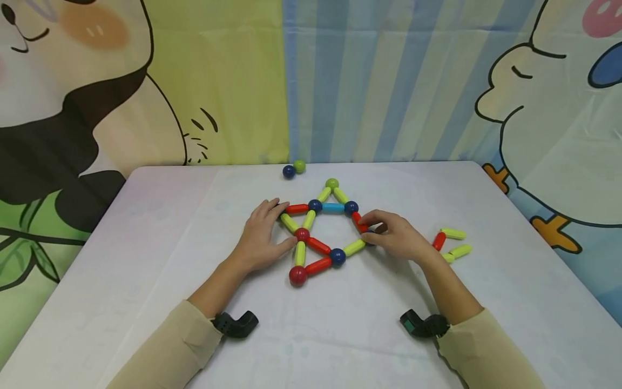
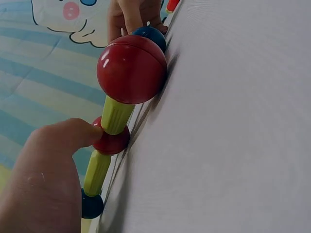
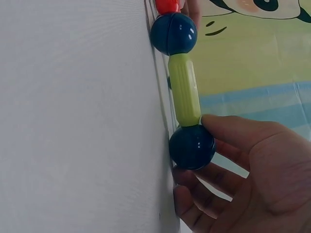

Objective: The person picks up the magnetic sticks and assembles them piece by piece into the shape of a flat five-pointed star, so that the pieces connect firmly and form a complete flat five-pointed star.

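Observation:
A flat frame of magnetic sticks and balls lies on the white table. My right hand (image 1: 396,235) holds a dark blue ball (image 3: 192,147) at its right corner, thumb and fingers around it. From that ball a yellow-green stick (image 3: 184,90) runs to another blue ball (image 1: 337,256), and a red stick (image 1: 358,220) leads up the frame. On the left side my left hand (image 1: 259,237) spreads over the frame, its thumb touching a red ball (image 2: 112,141). Its fingertips reach the end of a red stick (image 1: 297,208), covering most of the ball there. A larger red ball (image 1: 298,276) forms the nearest corner.
Behind the frame, a loose blue ball (image 1: 289,172) and a green ball (image 1: 299,166) sit side by side. Several spare sticks, one of them red (image 1: 439,241), lie beyond my right forearm. A patterned curtain (image 1: 340,81) hangs at the table's far edge.

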`<action>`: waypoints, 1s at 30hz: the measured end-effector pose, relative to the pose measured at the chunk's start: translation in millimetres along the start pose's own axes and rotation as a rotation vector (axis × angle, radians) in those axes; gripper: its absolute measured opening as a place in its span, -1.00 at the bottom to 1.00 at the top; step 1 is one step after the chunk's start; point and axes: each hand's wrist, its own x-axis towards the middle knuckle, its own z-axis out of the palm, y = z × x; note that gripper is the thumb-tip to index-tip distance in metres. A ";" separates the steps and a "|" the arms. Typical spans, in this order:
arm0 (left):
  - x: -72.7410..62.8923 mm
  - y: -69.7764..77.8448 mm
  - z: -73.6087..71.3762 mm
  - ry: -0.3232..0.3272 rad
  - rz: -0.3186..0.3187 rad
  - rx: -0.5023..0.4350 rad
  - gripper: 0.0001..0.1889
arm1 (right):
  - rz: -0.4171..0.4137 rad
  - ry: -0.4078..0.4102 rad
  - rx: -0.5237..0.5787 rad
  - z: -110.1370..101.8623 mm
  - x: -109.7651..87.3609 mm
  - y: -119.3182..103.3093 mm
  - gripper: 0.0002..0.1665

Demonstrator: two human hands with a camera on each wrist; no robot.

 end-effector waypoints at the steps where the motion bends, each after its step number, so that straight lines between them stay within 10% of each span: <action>1: -0.3 -0.2 0.2 -0.010 -0.001 0.004 -0.14 | -0.001 -0.001 -0.001 0.4 0.0 -0.3 -0.58; 30: -1.2 8.0 5.0 -0.008 -0.116 -0.052 -0.50 | 0.040 -0.013 0.030 17.3 -1.0 -21.5 -0.59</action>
